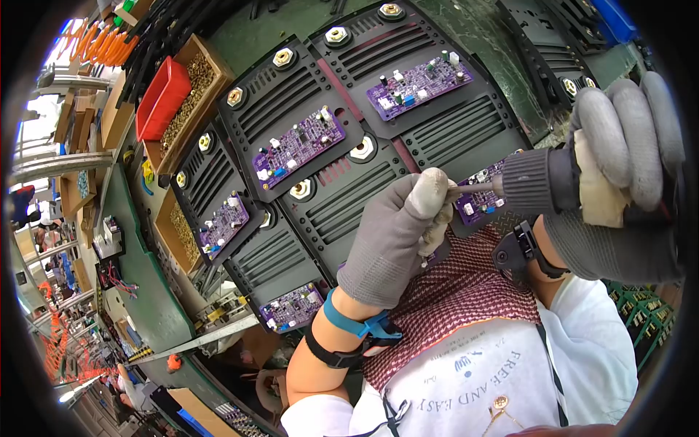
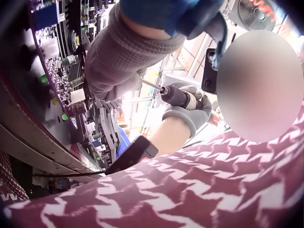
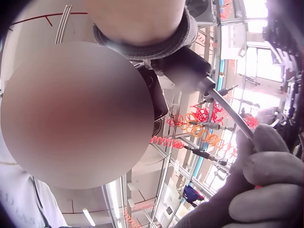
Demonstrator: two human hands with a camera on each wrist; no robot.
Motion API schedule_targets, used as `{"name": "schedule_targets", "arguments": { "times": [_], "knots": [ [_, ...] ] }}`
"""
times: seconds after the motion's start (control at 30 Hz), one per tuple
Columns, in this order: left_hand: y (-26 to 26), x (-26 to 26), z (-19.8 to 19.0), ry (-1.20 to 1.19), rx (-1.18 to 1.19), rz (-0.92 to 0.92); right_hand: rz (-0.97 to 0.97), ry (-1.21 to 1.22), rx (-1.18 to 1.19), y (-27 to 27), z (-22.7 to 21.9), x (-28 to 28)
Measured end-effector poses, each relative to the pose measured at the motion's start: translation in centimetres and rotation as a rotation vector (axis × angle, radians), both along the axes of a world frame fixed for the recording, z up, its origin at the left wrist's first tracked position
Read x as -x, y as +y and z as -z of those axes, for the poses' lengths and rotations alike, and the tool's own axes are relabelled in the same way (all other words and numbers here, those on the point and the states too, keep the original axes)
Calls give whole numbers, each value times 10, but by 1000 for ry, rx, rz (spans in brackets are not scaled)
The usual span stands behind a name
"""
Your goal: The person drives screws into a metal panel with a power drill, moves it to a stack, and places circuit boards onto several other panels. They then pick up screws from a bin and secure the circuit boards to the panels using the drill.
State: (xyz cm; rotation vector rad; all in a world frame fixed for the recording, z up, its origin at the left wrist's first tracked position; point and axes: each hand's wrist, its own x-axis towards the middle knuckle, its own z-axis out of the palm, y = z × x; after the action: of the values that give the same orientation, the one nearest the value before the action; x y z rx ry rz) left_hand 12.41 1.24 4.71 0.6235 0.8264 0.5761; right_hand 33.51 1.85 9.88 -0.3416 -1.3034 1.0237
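Observation:
My gloved right hand (image 1: pixel 626 138) grips a dark power screwdriver (image 1: pixel 536 182), held level above the work. Its long metal bit (image 3: pixel 232 114) reaches across to my gloved left hand (image 1: pixel 389 237), whose thumb and curled fingers pinch around the bit's tip; whatever else lies inside those fingers is hidden. Beneath the hands, a purple circuit board (image 1: pixel 473 207) is partly covered by the screwdriver and left hand. Other purple boards, such as one at centre (image 1: pixel 298 149) and one farther back (image 1: pixel 420 86), sit on black slotted panels (image 1: pixel 349 207) with brass-coloured hex nuts.
A red bin (image 1: pixel 162 98) stands by a wooden tray (image 1: pixel 191 109) of small brass parts, left of the panels. Another tray (image 1: pixel 177 231) of parts sits nearer. The green bench edge (image 1: pixel 145 284) runs along the left. At the right are more black panels (image 1: pixel 542 44) and a green rack (image 1: pixel 641 320).

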Motion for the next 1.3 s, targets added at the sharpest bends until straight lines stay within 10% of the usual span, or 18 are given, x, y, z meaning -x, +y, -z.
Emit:
{"name": "schedule_targets", "arguments": {
  "times": [0.67,1.03,1.3],
  "knots": [
    [-11,-3,16,-173,49,-15,38,-16,38,-7,13,12],
    [-9,-6,-15,208,107,22,85,-36,31,-16,14,11],
    [-23,-16,16,1098,-1362,347,178,-93,25,-33,13,14]
  ]
}}
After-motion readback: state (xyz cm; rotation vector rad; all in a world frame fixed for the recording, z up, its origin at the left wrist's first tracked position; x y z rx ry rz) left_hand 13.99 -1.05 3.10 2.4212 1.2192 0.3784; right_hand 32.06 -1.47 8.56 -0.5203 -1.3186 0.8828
